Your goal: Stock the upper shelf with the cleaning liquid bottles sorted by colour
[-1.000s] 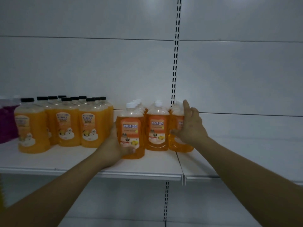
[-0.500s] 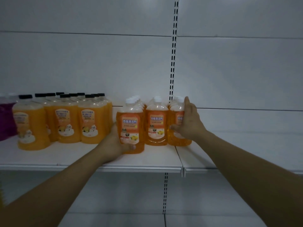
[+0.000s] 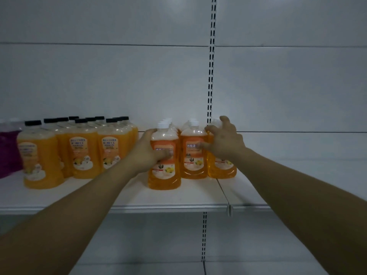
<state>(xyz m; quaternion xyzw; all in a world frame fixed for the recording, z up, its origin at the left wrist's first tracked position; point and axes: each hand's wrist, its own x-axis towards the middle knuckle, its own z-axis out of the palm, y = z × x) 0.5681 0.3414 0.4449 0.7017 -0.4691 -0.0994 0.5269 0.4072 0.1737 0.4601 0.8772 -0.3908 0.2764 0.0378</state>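
Note:
On the white upper shelf (image 3: 178,199) stand three rows of orange bottles with white caps. My left hand (image 3: 147,153) grips the front left orange bottle (image 3: 164,175), with the thumb across its label. My right hand (image 3: 224,141) is on the front right orange bottle (image 3: 222,167). Its bent, spread fingers straddle the bottle's neck, and its thumb reaches onto the label of the middle orange bottle (image 3: 193,165). All three bottles stand upright and touch each other.
To the left stands a block of several yellow-orange bottles with black caps (image 3: 85,155). Magenta bottles (image 3: 8,155) sit at the far left edge. A slotted upright (image 3: 211,76) runs down the back wall. The shelf board continues to the right (image 3: 297,171).
My left hand has slid up the front left bottle onto its label. My right hand's fingers went from straight along the right bottle to bent and spread over its top.

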